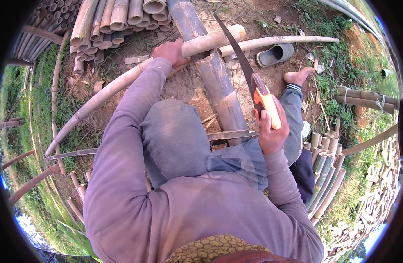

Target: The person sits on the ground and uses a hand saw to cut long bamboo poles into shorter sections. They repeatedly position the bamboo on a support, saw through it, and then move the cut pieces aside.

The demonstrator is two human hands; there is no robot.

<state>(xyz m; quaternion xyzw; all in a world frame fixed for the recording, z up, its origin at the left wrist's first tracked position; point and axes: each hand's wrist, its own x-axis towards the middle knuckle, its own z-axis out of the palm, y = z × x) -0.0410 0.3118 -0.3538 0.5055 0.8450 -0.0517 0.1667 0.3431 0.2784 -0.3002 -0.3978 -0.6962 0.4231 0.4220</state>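
The left hand (170, 51) clamps the bamboo pole (122, 83) at 11 o'clock, the right hand (271, 129) grips the saw (254, 83), and the blade sits in a cut that looks nearly through.

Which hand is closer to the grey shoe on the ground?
The right hand. It grips the orange saw handle just below the grey shoe, while the left hand holds the bamboo pole farther off to the shoe's left.
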